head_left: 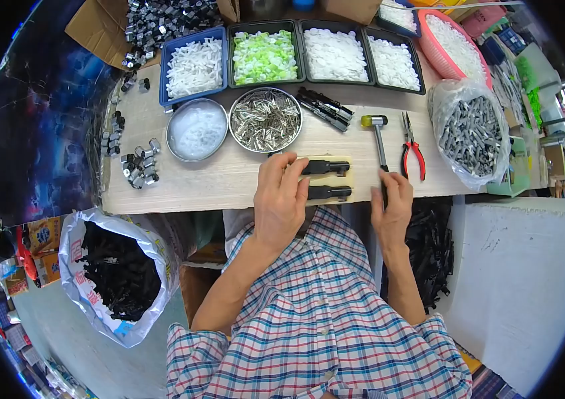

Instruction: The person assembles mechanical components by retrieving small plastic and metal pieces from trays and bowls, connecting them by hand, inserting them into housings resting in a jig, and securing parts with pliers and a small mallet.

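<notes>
Two black plastic parts with narrow ends lie side by side, pointing right, on a pale yellow block (341, 161) at the table's front edge. My left hand (278, 203) is closed at the left end of the upper black plastic part (327, 167); its fingers hide that end. The lower black plastic part (330, 193) lies by the thumb. My right hand (395, 207) has its fingers around the black handle of a small hammer (379, 143), whose yellow-tipped head points away from me. Red-handled pliers (413, 149) lie just right of the hammer.
Behind stand trays of white pieces (194, 66) and green pieces (266, 56), a bowl of metal pins (266, 120) and a bowl of whitish material (196, 130). Metal caps (140, 166) lie left. Bags of grey parts (472, 133) and black parts (123, 272) flank me.
</notes>
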